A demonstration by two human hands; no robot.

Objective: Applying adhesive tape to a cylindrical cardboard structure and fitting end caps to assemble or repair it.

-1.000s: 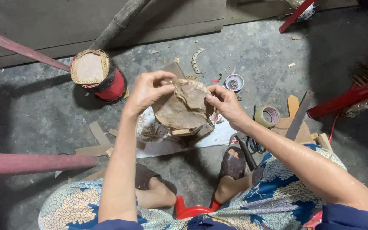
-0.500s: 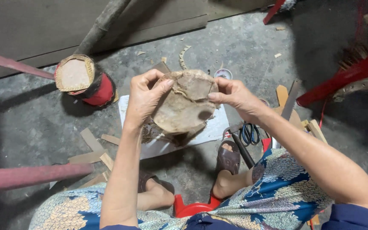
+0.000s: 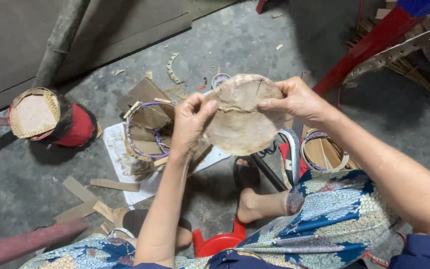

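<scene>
Tan round sheet (image 3: 242, 119) between hands

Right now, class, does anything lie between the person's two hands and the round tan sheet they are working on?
Nothing visible does. The left hand pinches the round tan sheet at its left edge, and the right hand grips its upper right edge, both in direct contact, above the woven frame.

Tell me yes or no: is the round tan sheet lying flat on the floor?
No, the tan sheet is held up in the air, pinched at its edges by the left hand and the right hand.
</scene>
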